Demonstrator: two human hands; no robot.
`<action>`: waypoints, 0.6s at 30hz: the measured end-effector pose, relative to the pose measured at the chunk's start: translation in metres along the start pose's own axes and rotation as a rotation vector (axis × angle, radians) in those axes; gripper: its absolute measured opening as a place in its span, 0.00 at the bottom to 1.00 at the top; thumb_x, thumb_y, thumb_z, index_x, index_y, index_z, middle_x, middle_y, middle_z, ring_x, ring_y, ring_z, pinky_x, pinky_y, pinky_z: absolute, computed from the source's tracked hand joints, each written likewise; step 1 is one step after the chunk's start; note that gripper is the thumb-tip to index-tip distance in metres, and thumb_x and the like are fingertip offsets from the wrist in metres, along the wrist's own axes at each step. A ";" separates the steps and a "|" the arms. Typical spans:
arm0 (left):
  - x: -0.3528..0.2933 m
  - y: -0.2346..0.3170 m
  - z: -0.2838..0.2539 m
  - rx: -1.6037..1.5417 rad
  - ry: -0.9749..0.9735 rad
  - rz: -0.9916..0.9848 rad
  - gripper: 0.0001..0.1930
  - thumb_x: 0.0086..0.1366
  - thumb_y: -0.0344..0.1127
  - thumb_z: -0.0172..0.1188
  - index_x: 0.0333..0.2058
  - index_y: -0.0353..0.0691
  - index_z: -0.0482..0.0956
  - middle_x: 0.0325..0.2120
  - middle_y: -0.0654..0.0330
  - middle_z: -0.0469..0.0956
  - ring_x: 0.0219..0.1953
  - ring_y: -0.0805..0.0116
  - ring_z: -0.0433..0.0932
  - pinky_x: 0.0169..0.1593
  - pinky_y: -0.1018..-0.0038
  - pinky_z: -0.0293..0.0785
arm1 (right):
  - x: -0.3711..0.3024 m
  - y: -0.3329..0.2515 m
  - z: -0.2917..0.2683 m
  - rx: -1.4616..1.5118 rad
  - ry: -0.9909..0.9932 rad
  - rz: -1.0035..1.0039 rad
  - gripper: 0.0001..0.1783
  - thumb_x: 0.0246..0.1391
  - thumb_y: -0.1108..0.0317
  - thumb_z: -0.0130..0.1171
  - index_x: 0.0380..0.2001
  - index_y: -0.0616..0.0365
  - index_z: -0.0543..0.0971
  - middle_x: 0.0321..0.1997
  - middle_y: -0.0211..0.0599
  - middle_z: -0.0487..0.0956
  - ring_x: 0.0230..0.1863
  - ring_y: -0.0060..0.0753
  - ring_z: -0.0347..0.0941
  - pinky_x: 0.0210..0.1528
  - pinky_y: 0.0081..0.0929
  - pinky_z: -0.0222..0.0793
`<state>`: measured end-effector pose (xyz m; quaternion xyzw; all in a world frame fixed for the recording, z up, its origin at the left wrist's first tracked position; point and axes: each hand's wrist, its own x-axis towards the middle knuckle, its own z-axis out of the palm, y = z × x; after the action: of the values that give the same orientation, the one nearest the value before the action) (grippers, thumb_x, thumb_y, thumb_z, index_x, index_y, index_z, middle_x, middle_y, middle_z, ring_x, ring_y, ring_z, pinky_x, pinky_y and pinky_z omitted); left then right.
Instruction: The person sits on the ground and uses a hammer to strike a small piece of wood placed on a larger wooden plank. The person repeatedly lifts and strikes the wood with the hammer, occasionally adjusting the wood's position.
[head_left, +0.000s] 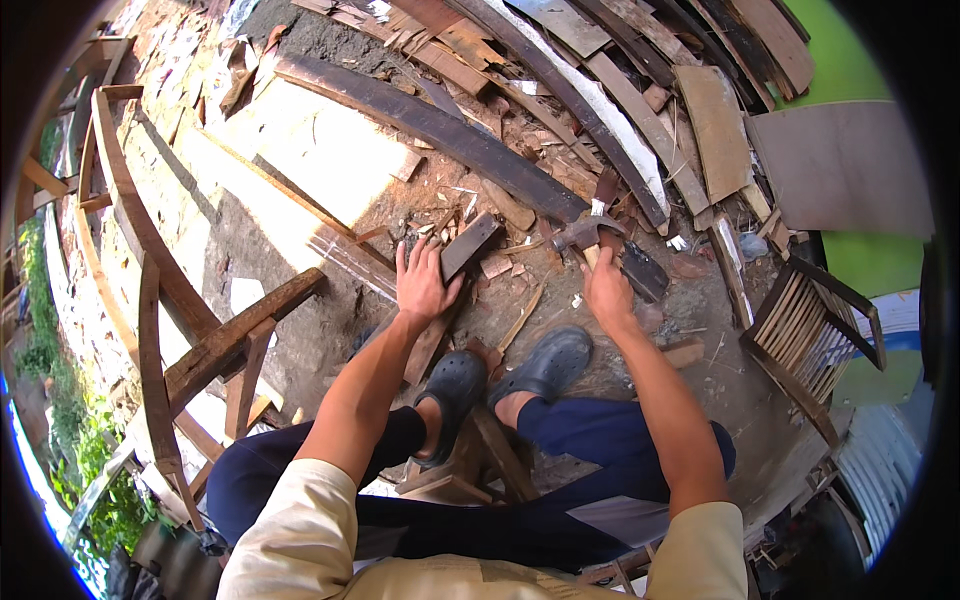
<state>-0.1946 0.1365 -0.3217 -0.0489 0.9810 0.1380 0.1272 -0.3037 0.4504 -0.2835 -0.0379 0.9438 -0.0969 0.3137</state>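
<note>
My right hand (607, 290) is closed round the handle of a claw hammer (585, 233), whose dark metal head lies just above my fingers, close over the ground. My left hand (425, 285) rests with its fingers stretched out beside a short dark wooden block (470, 246), the thumb side against the block's near end. Below that hand a length of wood (428, 350) slants down toward my feet, partly hidden by my wrist. A small dark block (644, 272) lies just right of the hammer.
A long dark plank (430, 125) crosses the ground ahead. Stacked boards (640, 120) lie at the far right, above a slatted wooden frame (815, 330). At left stands a wooden trestle (245, 335). Wood chips litter the dirt around my dark clogs (545, 365).
</note>
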 end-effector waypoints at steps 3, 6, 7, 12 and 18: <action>-0.002 0.001 -0.001 0.026 0.008 0.001 0.36 0.60 0.57 0.61 0.58 0.35 0.69 0.58 0.54 0.72 0.69 0.56 0.60 0.74 0.49 0.39 | 0.002 -0.001 -0.005 -0.012 -0.034 0.013 0.19 0.66 0.57 0.52 0.44 0.61 0.61 0.38 0.62 0.81 0.41 0.65 0.79 0.42 0.55 0.75; 0.000 0.001 -0.003 -0.001 0.019 -0.008 0.35 0.60 0.56 0.61 0.56 0.33 0.71 0.55 0.50 0.75 0.69 0.56 0.60 0.74 0.51 0.40 | 0.002 0.001 0.000 0.039 0.024 0.013 0.19 0.64 0.59 0.54 0.45 0.61 0.62 0.37 0.64 0.80 0.39 0.68 0.78 0.41 0.57 0.73; -0.001 0.001 -0.003 -0.002 -0.006 -0.023 0.35 0.60 0.56 0.61 0.56 0.32 0.71 0.54 0.49 0.75 0.69 0.56 0.60 0.74 0.53 0.39 | 0.000 0.002 0.002 0.050 0.076 0.000 0.19 0.63 0.60 0.55 0.45 0.62 0.62 0.37 0.64 0.80 0.40 0.68 0.78 0.42 0.57 0.72; -0.001 0.019 -0.044 -0.235 -0.310 -0.245 0.32 0.59 0.54 0.63 0.52 0.35 0.67 0.45 0.42 0.80 0.49 0.42 0.79 0.54 0.53 0.73 | -0.054 0.015 0.022 0.096 0.254 -0.019 0.18 0.59 0.64 0.58 0.46 0.61 0.66 0.39 0.60 0.80 0.41 0.64 0.79 0.44 0.55 0.74; -0.016 0.006 -0.095 -0.184 -0.163 -0.140 0.33 0.58 0.56 0.64 0.52 0.35 0.67 0.33 0.38 0.81 0.37 0.38 0.81 0.43 0.50 0.77 | -0.088 0.049 0.033 -0.271 0.087 -0.005 0.13 0.57 0.67 0.57 0.45 0.55 0.72 0.47 0.42 0.79 0.52 0.48 0.76 0.52 0.44 0.71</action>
<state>-0.2022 0.1160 -0.2273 -0.1174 0.9447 0.2219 0.2109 -0.2138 0.5049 -0.2675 -0.0783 0.9609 0.0293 0.2640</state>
